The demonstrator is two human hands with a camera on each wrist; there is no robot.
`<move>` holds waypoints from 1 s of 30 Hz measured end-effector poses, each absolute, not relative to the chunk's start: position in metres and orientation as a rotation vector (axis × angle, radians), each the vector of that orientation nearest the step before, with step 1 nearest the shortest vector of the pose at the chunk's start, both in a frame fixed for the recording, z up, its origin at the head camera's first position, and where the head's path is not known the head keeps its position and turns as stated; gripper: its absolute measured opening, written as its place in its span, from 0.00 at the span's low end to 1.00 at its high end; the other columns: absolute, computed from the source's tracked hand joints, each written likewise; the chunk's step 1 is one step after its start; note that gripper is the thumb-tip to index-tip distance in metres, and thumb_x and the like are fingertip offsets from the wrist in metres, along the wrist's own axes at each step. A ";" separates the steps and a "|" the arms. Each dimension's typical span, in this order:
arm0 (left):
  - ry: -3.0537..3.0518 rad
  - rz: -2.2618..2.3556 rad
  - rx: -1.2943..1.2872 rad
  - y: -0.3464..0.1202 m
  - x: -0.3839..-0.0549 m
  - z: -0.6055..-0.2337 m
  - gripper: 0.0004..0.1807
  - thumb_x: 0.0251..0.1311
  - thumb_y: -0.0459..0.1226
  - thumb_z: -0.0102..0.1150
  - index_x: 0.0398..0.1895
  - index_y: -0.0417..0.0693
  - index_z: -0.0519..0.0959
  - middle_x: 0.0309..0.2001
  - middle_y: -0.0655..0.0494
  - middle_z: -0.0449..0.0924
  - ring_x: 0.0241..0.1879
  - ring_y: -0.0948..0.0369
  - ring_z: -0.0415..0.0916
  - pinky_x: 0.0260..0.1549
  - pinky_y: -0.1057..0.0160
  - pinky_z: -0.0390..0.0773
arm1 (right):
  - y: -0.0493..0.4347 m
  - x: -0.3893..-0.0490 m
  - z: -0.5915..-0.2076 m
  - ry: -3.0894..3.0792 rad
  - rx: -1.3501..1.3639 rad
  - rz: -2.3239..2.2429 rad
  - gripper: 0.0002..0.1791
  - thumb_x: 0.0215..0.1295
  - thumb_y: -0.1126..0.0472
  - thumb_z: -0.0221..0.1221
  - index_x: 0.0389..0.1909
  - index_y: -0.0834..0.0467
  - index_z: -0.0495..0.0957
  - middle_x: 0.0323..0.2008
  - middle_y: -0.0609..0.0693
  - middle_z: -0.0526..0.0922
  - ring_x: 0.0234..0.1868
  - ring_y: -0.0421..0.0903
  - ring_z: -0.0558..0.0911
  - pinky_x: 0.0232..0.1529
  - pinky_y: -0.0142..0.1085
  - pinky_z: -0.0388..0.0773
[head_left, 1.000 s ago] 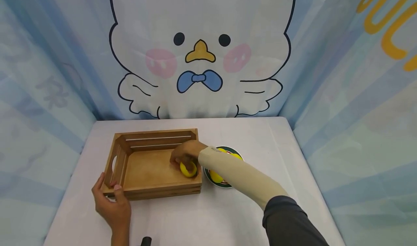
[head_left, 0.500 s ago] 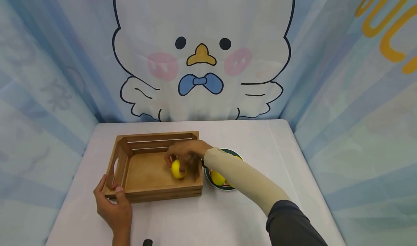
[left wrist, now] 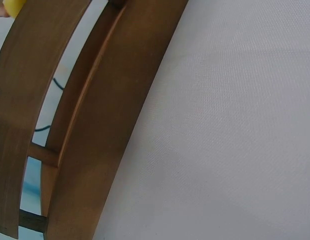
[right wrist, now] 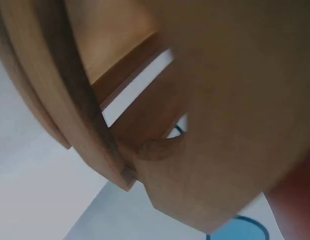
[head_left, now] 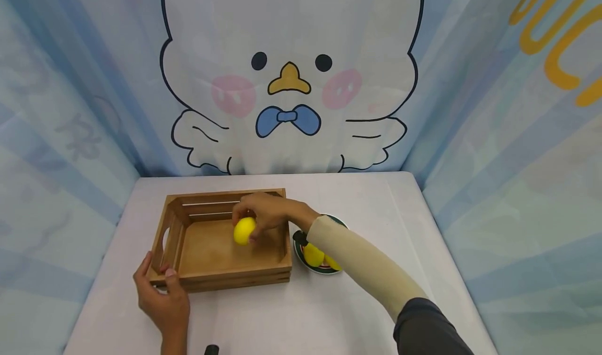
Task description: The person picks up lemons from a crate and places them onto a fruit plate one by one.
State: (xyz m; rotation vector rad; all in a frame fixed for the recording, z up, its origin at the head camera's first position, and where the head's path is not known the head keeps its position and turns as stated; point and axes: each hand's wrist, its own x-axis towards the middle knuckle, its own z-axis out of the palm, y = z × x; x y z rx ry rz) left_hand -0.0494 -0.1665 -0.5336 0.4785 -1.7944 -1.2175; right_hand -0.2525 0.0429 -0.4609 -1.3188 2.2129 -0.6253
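Observation:
A slatted wooden crate (head_left: 226, 282) stands on the table, and in the left wrist view its side wall (left wrist: 105, 120) fills the left part. My left hand (head_left: 166, 302) grips the crate's front left corner, thumb over the front rim. Over the right half of the crate, my right hand (head_left: 265, 211) pinches a smooth round yellow ball (head_left: 244, 231) between thumb and fingers. In the left wrist view a bit of yellow (left wrist: 14, 6) and a fingertip show at the top left corner. The right wrist view shows crate slats close up, without the ball.
A round plate (head_left: 308, 265) with a dark green rim stands right of the crate, holding several yellow balls (head_left: 313, 255), partly hidden under my right forearm. A white cloth (head_left: 371, 203) covers the table. Printed curtains (head_left: 291, 151) enclose the back and sides.
My right hand has moved left and farther back inside the crate, with the yellow ball rising in its fingers. My left hand stays on the crate's corner.

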 end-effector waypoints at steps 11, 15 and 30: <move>-1.787 -1.227 0.483 -0.165 -0.050 -0.532 0.28 0.63 0.28 0.53 0.69 0.35 0.76 0.63 0.34 0.81 0.46 0.76 0.77 0.57 0.76 0.68 | 0.087 -0.241 -0.438 2.216 -1.180 -1.103 0.26 0.53 0.52 0.82 0.52 0.45 0.84 0.51 0.40 0.84 0.50 0.41 0.80 0.57 0.33 0.82; -1.788 -1.231 0.493 -0.165 -0.049 -0.529 0.28 0.63 0.27 0.52 0.69 0.35 0.76 0.64 0.34 0.80 0.47 0.77 0.76 0.58 0.76 0.68 | 0.105 -0.238 -0.434 2.288 -1.121 -1.165 0.25 0.54 0.51 0.81 0.53 0.44 0.84 0.51 0.38 0.84 0.49 0.41 0.80 0.54 0.38 0.83; -1.786 -1.221 0.506 -0.164 -0.050 -0.533 0.28 0.63 0.28 0.52 0.69 0.35 0.76 0.63 0.35 0.81 0.46 0.77 0.77 0.59 0.76 0.67 | 0.179 -0.196 -0.463 2.544 -0.689 -1.406 0.26 0.55 0.51 0.80 0.55 0.44 0.83 0.53 0.41 0.84 0.51 0.46 0.81 0.58 0.48 0.81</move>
